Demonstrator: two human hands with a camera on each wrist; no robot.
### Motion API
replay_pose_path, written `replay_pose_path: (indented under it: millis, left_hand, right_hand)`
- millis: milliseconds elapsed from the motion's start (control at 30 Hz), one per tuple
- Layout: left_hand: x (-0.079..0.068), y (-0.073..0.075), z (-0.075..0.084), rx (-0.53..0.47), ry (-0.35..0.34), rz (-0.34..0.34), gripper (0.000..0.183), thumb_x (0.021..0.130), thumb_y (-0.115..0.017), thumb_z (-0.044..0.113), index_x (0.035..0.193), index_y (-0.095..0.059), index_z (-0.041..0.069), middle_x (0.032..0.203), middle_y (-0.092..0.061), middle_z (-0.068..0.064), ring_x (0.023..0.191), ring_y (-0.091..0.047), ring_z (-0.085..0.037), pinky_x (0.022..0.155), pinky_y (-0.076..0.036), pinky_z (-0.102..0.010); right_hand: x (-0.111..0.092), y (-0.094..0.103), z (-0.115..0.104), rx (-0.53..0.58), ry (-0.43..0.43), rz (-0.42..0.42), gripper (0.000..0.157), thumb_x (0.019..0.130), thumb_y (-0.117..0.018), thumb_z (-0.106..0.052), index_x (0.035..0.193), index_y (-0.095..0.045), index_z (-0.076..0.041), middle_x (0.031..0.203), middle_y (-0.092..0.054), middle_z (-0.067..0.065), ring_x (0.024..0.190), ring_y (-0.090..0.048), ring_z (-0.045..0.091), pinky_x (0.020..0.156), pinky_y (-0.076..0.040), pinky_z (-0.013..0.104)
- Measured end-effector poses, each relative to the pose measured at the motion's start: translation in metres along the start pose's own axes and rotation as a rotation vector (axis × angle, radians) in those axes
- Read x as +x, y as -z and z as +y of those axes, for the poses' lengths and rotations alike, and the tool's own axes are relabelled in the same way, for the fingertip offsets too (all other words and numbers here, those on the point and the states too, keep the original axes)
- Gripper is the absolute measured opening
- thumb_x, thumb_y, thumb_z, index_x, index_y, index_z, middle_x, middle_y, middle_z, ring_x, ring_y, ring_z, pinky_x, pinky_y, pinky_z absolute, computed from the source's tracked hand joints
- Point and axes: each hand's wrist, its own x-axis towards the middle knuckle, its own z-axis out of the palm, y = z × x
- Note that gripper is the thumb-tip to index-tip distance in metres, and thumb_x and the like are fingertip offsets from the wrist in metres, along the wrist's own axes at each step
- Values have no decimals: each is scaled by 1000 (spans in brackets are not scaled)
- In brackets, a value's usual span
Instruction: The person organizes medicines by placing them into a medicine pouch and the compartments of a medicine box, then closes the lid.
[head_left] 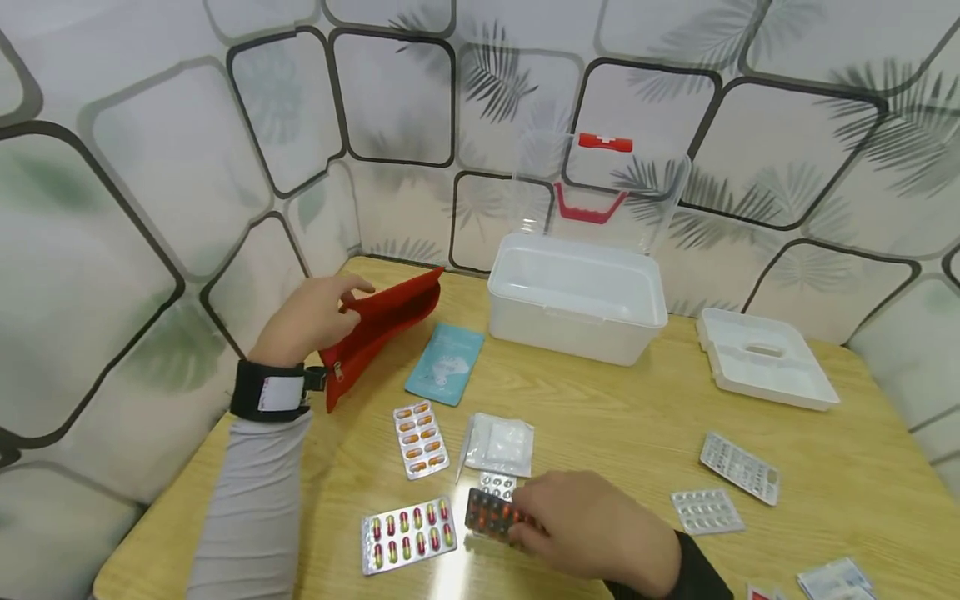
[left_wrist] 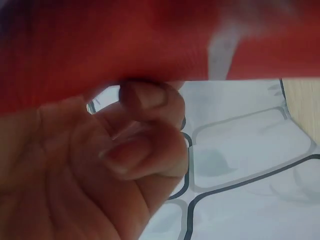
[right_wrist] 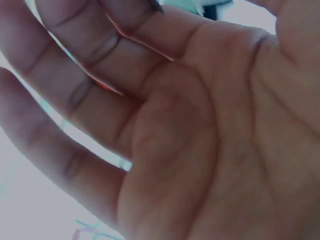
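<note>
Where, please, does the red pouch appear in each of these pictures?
Head: the red pouch is left of centre, gripped by the left hand.
Left wrist: a blurred red band across the top, above that hand.
Right wrist: not recognisable; one small red sliver shows, too unclear to identify.
Shared landmark: the left hand, in head and left wrist only.

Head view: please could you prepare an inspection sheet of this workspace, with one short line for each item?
Surface: wood-grain table, with glare at the near side.
Job's things: open red zippered pouch; dark blister pack.
Clutter: teal sachet, orange-capsule blister pack, red-and-yellow-capsule blister pack, clear packet, open white first-aid box, white tray, two silver blister packs at right.
Grippers: left hand holds the pouch; right hand pinches the dark blister pack.
Cables: nothing seen.
Surroundings: leaf-patterned backdrop.
</note>
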Motion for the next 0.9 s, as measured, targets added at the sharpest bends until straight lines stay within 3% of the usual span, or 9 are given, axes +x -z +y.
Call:
replay_pose_path:
  millis: [100, 167, 267, 433, 567, 767, 900]
  left_hand:
    - [0, -1, 0, 44, -32, -19, 34, 90, -53, 7, 121, -67, 2, 112, -65, -21, 94, -56, -32, 80, -49, -50]
    - [0, -2, 1, 64, -52, 11, 29, 91, -56, 8, 114, -71, 1, 106, -66, -19, 91, -55, -31, 79, -48, -49]
    - [-1, -3, 4, 79, -72, 110, 25, 91, -59, 11, 109, -74, 2, 100, -68, -17, 85, -56, -29, 74, -48, -48]
    - [-5, 0, 12, 48, -114, 312, 22, 90, -59, 13, 103, -77, 7, 92, -72, -12, 73, -58, -24, 62, -48, -41]
    - [-11, 5, 24, 43, -183, 387, 22, 89, -59, 14, 97, -78, 10, 72, -68, -6, 61, -53, -19, 53, -41, -35]
    - [-29, 14, 51, 75, -295, 402, 17, 85, -60, 13, 89, -77, 12, 55, -46, 1, 52, -40, -14, 48, -31, -30]
    - [-40, 15, 68, 68, -351, 388, 13, 84, -62, 13, 87, -75, 12, 53, -40, 3, 49, -37, -12, 46, -29, -28]
  right_hand:
    - [8, 20, 0, 1, -33, 55, 26, 93, -60, -31, 70, -52, -22, 65, -46, -13, 56, -40, 3, 49, -36, 24]
    - [14, 32, -1, -4, -78, 93, 26, 94, -59, -31, 71, -52, -21, 64, -46, -12, 55, -41, 4, 48, -37, 25]
    - [25, 45, -1, -6, -131, 139, 22, 94, -59, -26, 73, -54, -19, 63, -48, -10, 53, -42, 6, 48, -38, 25]
    - [46, 56, 3, -51, -150, 261, 11, 92, -60, -23, 82, -57, -17, 62, -50, -9, 52, -43, 8, 45, -36, 26]
    - [61, 54, 6, -81, -174, 432, 10, 91, -61, -28, 90, -64, -18, 56, -48, -12, 47, -41, 4, 41, -30, 24]
    - [72, 51, 9, -37, -138, 786, 12, 89, -66, -25, 97, -72, -18, 55, -48, -11, 46, -39, 3, 40, -28, 23]
    - [74, 50, 10, -24, -121, 874, 16, 88, -69, -23, 102, -74, -16, 71, -61, -8, 58, -48, 3, 45, -38, 23]
